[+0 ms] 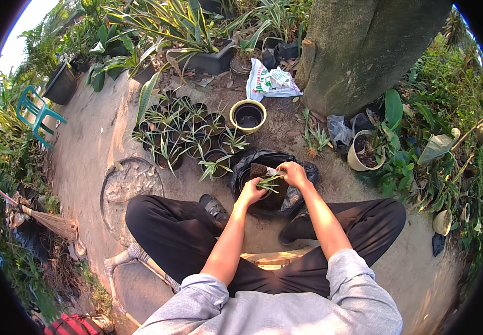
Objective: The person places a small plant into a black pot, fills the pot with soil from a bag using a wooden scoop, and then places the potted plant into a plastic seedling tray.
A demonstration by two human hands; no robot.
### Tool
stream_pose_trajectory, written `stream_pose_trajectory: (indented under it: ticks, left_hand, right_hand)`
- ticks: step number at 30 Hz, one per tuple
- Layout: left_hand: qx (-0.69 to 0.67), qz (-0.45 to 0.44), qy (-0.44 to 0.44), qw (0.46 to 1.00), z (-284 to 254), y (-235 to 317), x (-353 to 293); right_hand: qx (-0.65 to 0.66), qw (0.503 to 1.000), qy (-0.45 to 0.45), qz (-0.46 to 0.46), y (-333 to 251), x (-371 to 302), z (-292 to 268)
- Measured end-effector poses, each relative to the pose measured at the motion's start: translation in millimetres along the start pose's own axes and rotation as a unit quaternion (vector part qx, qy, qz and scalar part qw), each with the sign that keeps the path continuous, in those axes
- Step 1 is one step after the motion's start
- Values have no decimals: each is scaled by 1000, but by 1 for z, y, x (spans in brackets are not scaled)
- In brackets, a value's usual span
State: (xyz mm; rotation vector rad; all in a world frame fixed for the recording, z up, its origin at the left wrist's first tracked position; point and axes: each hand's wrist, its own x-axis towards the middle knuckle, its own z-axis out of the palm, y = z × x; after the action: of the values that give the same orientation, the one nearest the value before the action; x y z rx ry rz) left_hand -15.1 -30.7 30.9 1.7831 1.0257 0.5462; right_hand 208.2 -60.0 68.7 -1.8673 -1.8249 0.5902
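Both of my hands are over a black plastic bag with dark soil inside, which lies open between my feet. My left hand is closed at the base of a small plant with narrow green leaves; whether a pot is around its roots is hidden. My right hand has its fingers closed on a small trowel, its pale blade partly showing. A clump of brown soil sits at the blade's far end, just above the plant.
Several small black pots with striped spiky plants stand ahead to the left. Beyond the bag are a yellow-rimmed pot, a white printed sack and a thick tree trunk. A round cover lies left of my knee.
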Motion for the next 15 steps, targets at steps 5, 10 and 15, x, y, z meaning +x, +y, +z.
stream_pose_trajectory:
  ticks: [5,10,15]
  left_hand:
    - [-23,8,10,1000,1,-1,-1]
    - [5,-7,3,1000,0,5,-3]
    - [-10,-18,-3,1000,-4,5,-4]
  right_hand:
    - [-25,1000,15,-1,-6,1,-3]
    - [-42,998,28,-30,0,3,1]
    - [-48,998,36,-24,0,2,0]
